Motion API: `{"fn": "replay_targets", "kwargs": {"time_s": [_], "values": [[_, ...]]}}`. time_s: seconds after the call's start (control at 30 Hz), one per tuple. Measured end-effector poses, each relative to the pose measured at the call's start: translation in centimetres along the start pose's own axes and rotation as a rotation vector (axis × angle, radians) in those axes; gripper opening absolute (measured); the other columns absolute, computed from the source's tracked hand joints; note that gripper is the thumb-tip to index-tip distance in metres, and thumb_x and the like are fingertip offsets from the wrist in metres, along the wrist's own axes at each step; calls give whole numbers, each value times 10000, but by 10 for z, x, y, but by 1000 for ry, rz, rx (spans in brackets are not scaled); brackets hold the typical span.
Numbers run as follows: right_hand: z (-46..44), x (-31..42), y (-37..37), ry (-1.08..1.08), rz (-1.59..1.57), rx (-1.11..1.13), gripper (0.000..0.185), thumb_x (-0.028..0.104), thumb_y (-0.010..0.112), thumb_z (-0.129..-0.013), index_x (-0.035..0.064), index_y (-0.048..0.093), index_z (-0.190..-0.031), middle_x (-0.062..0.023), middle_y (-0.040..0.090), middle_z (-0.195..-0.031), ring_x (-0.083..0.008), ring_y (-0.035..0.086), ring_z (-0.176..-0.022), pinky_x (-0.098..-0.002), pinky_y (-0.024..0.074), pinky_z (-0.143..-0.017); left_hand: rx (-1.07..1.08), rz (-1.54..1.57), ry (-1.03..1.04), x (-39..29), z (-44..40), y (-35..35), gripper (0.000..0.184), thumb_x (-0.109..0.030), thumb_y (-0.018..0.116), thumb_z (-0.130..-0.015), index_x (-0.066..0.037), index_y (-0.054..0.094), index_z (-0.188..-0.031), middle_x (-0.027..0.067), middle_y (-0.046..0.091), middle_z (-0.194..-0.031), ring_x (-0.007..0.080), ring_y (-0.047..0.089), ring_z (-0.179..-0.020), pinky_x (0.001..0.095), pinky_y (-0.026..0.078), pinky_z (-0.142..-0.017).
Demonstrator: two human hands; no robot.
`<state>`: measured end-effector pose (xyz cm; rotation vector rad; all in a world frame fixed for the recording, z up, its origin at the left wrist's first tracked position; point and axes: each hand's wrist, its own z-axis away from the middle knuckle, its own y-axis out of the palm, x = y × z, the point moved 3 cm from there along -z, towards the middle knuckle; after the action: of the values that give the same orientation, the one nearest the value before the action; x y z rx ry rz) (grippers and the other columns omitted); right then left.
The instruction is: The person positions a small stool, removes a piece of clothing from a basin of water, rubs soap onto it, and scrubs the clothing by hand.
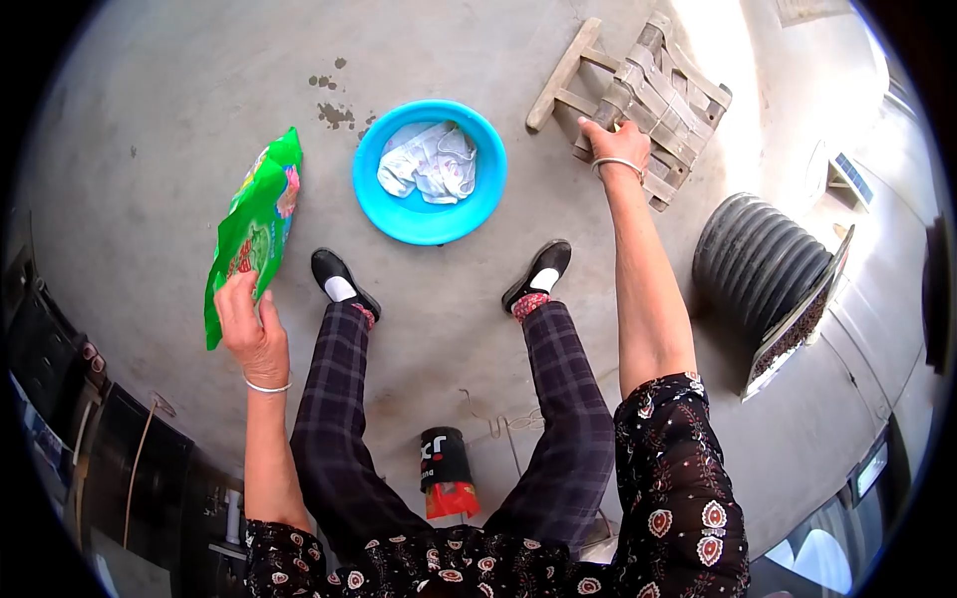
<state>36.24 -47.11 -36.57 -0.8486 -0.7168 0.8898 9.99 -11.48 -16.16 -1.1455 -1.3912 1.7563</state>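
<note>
"Where was the packet?"

"In the person's left hand (257, 334), to the left of a round basin. The packet (257, 224) was glossy green plastic, long and creased, narrowing to a peak at the top. The fingers pinched its lower end."

"And the right hand?"

"The right hand (620, 152) was at a low stool (658, 100) of worn wood, its seat criss-crossed with flat, pale straps. Those fingers were curled at its edge; I couldn't tell how tightly they gripped."

"What was the basin like?"

"The basin (488, 189) was smooth, bright blue plastic, set on a dull grey floor (449, 299) just beyond the person's black shoes (334, 271). A rumpled white cloth (439, 164) lay inside, soft and folded over itself. To the right lay a dark, deeply ribbed cylinder (755, 259)."

"Any writing?"

"Red lettering on the packet, too small to read. Between the person's legs, a black and red container (446, 458) carried white letters; 'xr' was my best reading."
</note>
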Motion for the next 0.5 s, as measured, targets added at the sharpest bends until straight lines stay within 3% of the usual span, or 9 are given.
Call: {"fn": "replay_targets", "kwargs": {"time_s": [0.03, 0.1, 0.17, 0.23, 0.27, 0.3, 0.4, 0.5], "values": [[-1, 3, -1, -30, 15, -29, 609, 481, 739, -552, 11, 626, -922, -219, 584, -988, -352, 571, -941, -420, 460, -804, 77, 35, 41, 0, 4, 18, 347, 86, 574, -696, -1, 541, -1030, 132, 545, -992, 281, 530, -892, 324, 450, -747], [-5, 7, -3, -62, 62, 11, 600, 494, 724, -554, 13, 630, -901, -203, 611, -929, -349, 589, -897, -417, 467, -787, 263, 226, -158, 13, 16, 67, 358, 75, 598, -674, 11, 534, -1021, 134, 551, -976, 270, 544, -890, 324, 470, -736], [-10, 2, -4, -137, 95, 7, 606, 533, 696, -552, 14, 634, -859, -173, 643, -822, -328, 615, -814, -401, 471, -756, 454, 361, -511, 44, 40, 134, 422, 29, 650, -662, 22, 526, -1065, 147, 594, -999, 228, 586, -862, 329, 504, -711], [-20, -6, -7, -202, 48, 78, 604, 559, 682, -559, 12, 628, -807, -171, 642, -798, -306, 618, -783, -379, 471, -731, 634, 485, -770, 48, 49, 187, 605, -14, 683, -671, 38, 441, -1223, 214, 563, -1085, 250, 589, -945, 329, 481, -802], [-20, -9, -3, -234, 20, 121, 605, 572, 675, -562, 11, 625, -781, -170, 642, -787, -295, 619, -768, -367, 470, -719, 650, 609, -936, 49, 56, 203, 647, -28, 683, -689, 46, 388, -1260, 228, 538, -1117, 277, 580, -971, 344, 473, -825], [-22, -11, -5, -261, 3, 120, 556, 533, 698, -582, 12, 622, -759, -145, 638, -733, -228, 616, -690, -324, 474, -677, 663, 743, -1096, 40, 58, 221, 692, -42, 682, -707, 54, 335, -1297, 242, 512, -1148, 304, 571, -997, 360, 465, -848], [-14, -25, 4, -279, -202, 214, 568, 523, 712, -570, -5, 616, -755, -147, 625, -723, -239, 604, -676, -339, 469, -666, 577, 1056, -1373, 23, 69, 257, 641, -84, 639, -782, 54, 286, -1299, 244, 441, -1218, 338, 521, -1051, 415, 437, -896], [16, -28, 10, -307, -159, 237, 523, 481, 738, -592, -5, 582, -706, -141, 604, -682, -254, 587, -629, -350, 465, -624, 489, 1339, -1489, 9, 71, 287, 381, -52, 580, -821, 66, 419, -1146, 216, 521, -1084, 313, 576, -929, 410, 502, -804]]}}
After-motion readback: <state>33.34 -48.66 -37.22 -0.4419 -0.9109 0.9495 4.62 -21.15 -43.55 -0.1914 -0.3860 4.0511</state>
